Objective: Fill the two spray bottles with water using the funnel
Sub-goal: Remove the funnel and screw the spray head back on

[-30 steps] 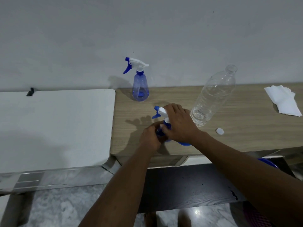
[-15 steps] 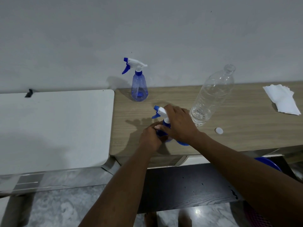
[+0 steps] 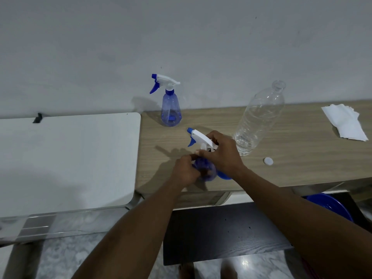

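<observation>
Currently both hands work on the near spray bottle (image 3: 204,169), which stands close to the front edge of the wooden table (image 3: 302,168). The left hand (image 3: 186,172) wraps its curled fingers around the blue body and braces it against rotation. The right hand (image 3: 223,156) closes around the neck region from the right, with fingers and thumb at the base of the trigger head (image 3: 198,136). This two-point hold suits unscrewing: one hand fixes the body and the other turns the collar. Whether the thread is already free cannot be determined, because the fingers cover the joint.

The trigger head projects up and to the left of the right hand, nozzle pointing left. The bottle body sits between the two palms, mostly hidden, with only a patch of blue showing.

A blue curved rim, probably the blue funnel (image 3: 224,175), lies on the table just beneath the right wrist, within reach for the next step. The water bottle (image 3: 259,121) stands just right of the hands, uncapped; its white cap (image 3: 268,161) lies beside it, so pouring can begin without further preparation. The far spray bottle (image 3: 171,109) stands near the wall with its head fitted, apparently not yet opened. Paper napkins (image 3: 345,125) lie at the far right, presumably for spills.
</observation>
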Demonstrator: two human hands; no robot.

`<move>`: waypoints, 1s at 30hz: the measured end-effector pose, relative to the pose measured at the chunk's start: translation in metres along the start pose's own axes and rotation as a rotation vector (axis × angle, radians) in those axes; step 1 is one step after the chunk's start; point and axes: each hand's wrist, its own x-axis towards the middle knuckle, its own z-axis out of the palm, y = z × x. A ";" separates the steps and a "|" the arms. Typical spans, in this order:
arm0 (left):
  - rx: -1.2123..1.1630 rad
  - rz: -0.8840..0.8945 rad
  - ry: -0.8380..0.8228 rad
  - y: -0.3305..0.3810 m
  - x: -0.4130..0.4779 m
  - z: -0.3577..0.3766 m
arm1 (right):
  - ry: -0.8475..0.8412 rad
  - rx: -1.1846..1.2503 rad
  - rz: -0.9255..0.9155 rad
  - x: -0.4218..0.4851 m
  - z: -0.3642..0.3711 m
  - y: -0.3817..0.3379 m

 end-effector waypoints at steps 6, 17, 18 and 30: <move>-0.045 0.001 -0.343 0.036 -0.019 -0.021 | -0.024 0.344 0.199 -0.004 0.002 -0.017; -0.097 -0.249 0.076 -0.017 -0.023 -0.088 | -0.401 0.521 0.487 -0.023 -0.033 -0.003; -0.065 -0.246 0.195 -0.027 -0.022 -0.099 | -0.406 0.490 0.533 -0.028 -0.034 -0.002; 0.074 -0.184 0.266 -0.038 -0.030 -0.099 | -0.394 0.267 0.514 -0.048 -0.023 0.000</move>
